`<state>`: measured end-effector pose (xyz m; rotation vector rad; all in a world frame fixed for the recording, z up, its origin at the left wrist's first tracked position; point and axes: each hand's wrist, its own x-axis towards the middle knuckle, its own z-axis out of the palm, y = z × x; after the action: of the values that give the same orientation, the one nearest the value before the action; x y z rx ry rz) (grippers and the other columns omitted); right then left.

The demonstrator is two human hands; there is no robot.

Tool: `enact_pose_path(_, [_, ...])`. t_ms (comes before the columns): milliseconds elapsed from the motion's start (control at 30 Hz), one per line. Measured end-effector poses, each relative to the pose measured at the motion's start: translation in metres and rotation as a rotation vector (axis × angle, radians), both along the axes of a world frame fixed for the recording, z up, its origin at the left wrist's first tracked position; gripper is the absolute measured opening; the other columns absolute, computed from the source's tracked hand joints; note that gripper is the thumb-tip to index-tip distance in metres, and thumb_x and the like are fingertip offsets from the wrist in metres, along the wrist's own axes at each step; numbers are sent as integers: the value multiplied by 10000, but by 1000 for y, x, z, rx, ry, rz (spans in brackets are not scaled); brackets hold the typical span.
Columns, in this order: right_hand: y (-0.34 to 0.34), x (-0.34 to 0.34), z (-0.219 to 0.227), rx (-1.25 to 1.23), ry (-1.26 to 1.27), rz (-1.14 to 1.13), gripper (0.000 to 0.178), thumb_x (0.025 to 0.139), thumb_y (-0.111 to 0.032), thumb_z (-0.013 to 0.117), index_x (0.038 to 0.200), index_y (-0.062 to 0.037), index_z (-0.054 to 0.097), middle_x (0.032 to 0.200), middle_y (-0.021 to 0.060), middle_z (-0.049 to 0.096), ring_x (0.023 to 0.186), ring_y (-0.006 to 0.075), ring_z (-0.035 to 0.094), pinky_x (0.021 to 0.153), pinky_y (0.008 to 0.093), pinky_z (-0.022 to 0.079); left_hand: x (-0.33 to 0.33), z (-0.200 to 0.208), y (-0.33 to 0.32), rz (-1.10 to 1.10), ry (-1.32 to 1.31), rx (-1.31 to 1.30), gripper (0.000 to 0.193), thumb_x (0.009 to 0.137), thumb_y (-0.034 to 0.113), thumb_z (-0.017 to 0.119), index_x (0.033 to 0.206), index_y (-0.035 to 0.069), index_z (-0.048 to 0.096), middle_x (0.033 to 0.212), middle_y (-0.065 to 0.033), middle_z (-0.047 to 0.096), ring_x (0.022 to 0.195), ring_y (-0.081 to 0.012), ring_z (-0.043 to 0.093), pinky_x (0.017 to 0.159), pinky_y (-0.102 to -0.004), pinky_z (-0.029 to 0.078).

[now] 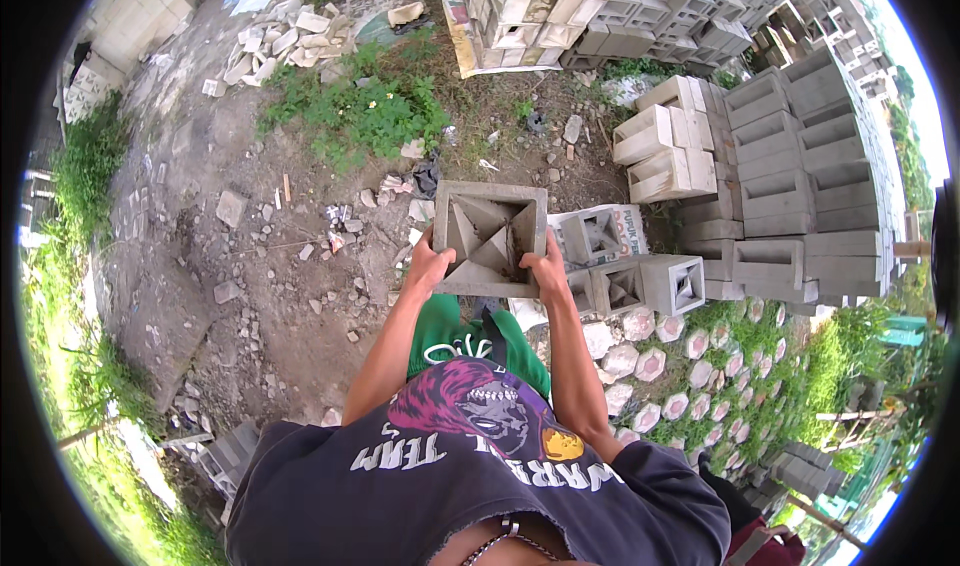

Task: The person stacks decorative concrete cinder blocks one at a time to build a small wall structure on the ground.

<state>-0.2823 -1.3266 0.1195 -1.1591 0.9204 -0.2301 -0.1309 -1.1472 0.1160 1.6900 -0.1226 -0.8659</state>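
Note:
Between my two hands I hold a square grey concrete vent block (488, 234) in front of my body. Its open face is towards me, and slanted inner faces form a cross pattern inside. My left hand (430, 266) grips the block's left side, thumb on the near face. On the opposite side my right hand (545, 268) has hold of the edge in the same way. The fingers behind the block are hidden. Just right of my right hand, several similar blocks (618, 288) stand on the ground, and one more (592, 237) rests on a printed sheet (633, 228).
Tall stacks of grey blocks (800, 166) rise on the right, with pale blocks (668, 141) beside them. Another stack (520, 16) stands ahead. Rubble (285, 41) lies far left near green weeds (375, 116). Hexagonal pavers (650, 364) dot the grass at right; loose stones (231, 208) litter the dirt.

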Motion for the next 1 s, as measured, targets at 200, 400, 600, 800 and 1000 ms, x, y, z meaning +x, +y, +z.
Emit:
enact_pose_path(200, [18,18,-9,52,-43,232,938,609,95,535,1502,-120,350,1142,94,621,936,186,575,793,297,480,-33,-1,54,261,-64,35,620,643,47,586,1259,-19,549,1071,-113,655,958,-205,610,866,-317,475])
enact_pose_path(400, [64,60,-6,53,-48,531,939,598,95,529,1496,-121,357,1153,92,612,955,184,564,782,294,477,-56,2,118,549,-61,38,597,637,48,586,1230,-20,585,1028,-111,678,908,-196,626,819,-314,491])
enact_pose_path(600, [146,112,-6,21,-61,836,930,587,82,541,1484,-88,362,1169,84,607,981,198,570,800,300,476,-76,-4,202,846,-54,24,575,635,73,614,1201,-24,595,1011,-104,675,916,-202,616,814,-321,483])
enact_pose_path(800, [220,153,-23,-26,-26,1072,922,580,59,561,1473,-89,387,1168,88,614,992,197,581,819,302,485,-85,14,260,1086,-63,7,548,655,71,603,1193,-31,606,991,-101,667,886,-186,597,801,-309,480])
enact_pose_path(1000, [306,182,-30,-18,-120,1218,890,573,42,564,1443,-79,423,1133,85,625,966,195,592,809,305,492,-90,-11,334,1206,-124,-1,545,667,49,584,1206,-32,594,990,-85,656,890,-173,588,799,-299,477])
